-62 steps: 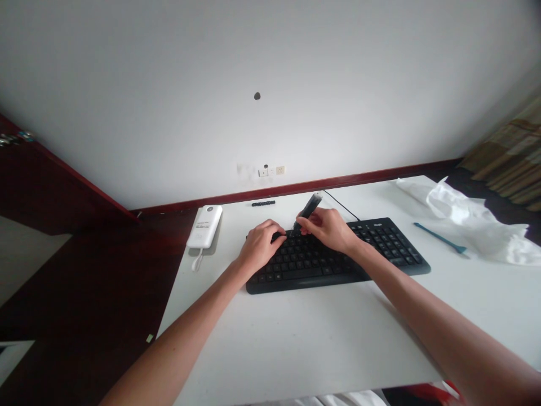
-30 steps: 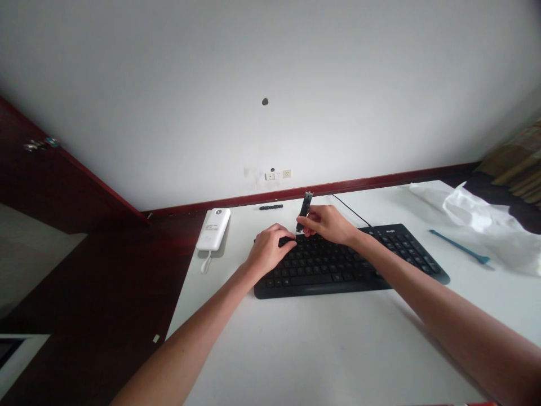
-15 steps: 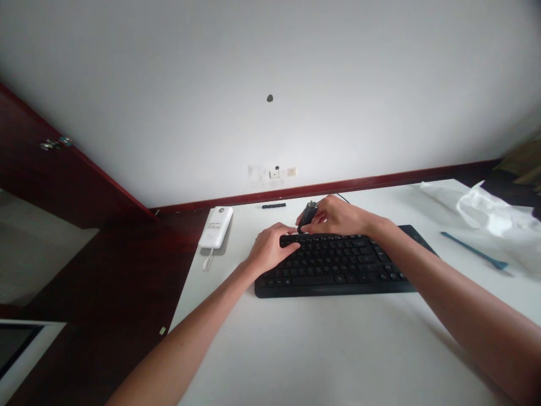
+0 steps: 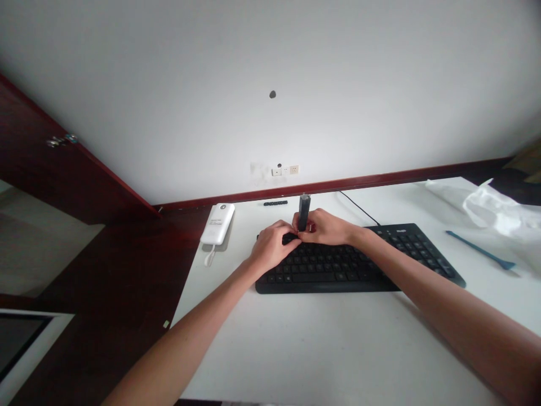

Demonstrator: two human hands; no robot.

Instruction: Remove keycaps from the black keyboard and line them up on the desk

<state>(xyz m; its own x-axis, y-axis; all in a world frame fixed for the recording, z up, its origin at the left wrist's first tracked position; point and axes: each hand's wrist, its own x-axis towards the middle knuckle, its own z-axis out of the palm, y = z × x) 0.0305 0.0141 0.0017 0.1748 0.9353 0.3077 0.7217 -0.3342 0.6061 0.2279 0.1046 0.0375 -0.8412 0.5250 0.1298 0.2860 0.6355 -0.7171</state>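
A black keyboard lies on the white table, its back part partly covered by my hands. My left hand is closed at its back left edge, thumb over the top and fingers behind. My right hand pinches a dark, stick-like tool that stands nearly upright. Its lower end is between the two hands, near the back row of keys, and my fingers hide what it touches. The fingertips of both hands almost meet there.
A white power bank with a short loop lies left. Behind the keyboard is a small black strip. A blue flat tool and a white plastic bag lie right. The keyboard cable runs backward.
The tool has gone from leaning to nearly upright. My right hand has come slightly forward over the keyboard's back edge, and my left hand has stayed almost in place. The view has shifted slightly.
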